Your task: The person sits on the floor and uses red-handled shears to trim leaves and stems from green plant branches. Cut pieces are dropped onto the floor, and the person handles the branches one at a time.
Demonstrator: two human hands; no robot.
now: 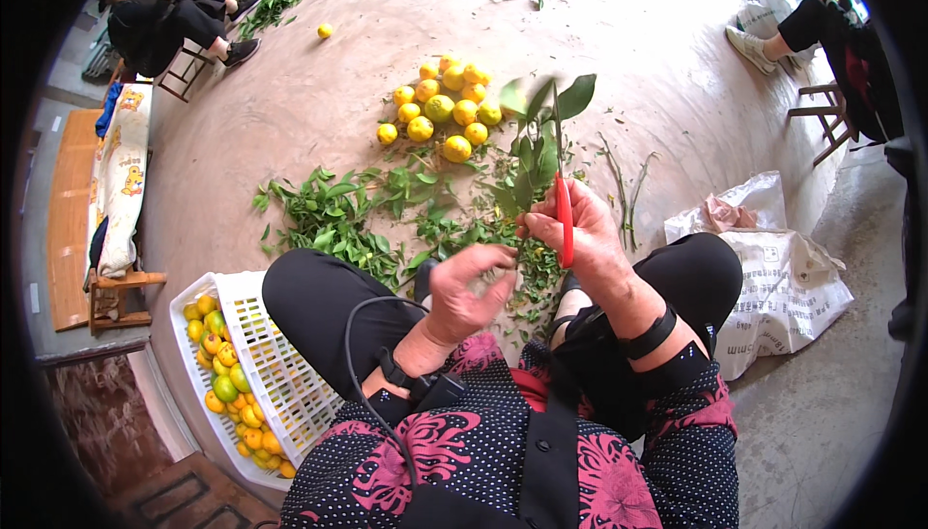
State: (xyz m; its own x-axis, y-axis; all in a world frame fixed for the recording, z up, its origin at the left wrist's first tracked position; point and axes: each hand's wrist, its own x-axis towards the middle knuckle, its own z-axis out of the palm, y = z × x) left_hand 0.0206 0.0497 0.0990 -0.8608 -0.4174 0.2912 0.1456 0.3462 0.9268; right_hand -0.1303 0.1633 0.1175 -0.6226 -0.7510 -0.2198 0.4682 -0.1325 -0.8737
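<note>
Red-handled scissors (565,221) are in my right hand (591,232), their blades pointing away from me beside a leafy branch (533,159). The thumb and fingers of that hand also meet at the branch's stem. My left hand (471,290) is just below and to the left, its fingers curled close to the lower stem; whether they touch it is unclear. Cut green leaves (333,217) lie in a loose heap on the floor under and beyond my hands. Past them sits a group of yellow-orange citrus fruits (439,108), some greenish.
A white plastic crate (279,355) of citrus stands at my left. White woven sacks (776,290) lie at my right. Bare twigs (623,196) rest on the floor. People sit at the upper left and upper right, near a wooden bench (127,282) and a stool (819,112).
</note>
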